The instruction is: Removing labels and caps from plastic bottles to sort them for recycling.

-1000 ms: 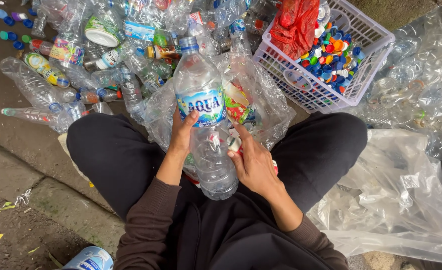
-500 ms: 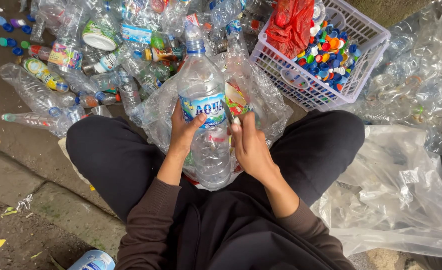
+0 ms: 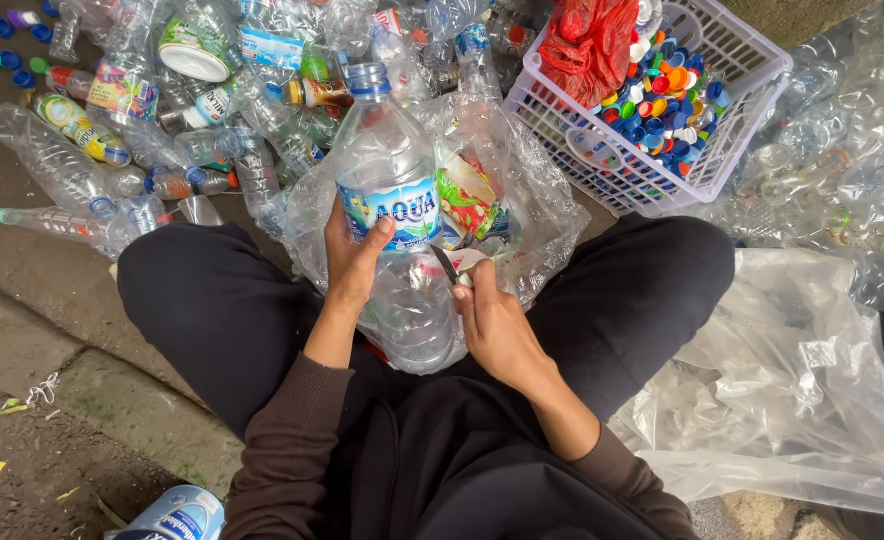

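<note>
Left hand grips a large clear bottle by its blue label; right hand, just beside, clenches a small blade that could slip toward the thumb

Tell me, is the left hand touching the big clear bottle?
Touching. The head view shows the left hand wrapped around the big clear bottle, thumb pressed on its blue label.
</note>
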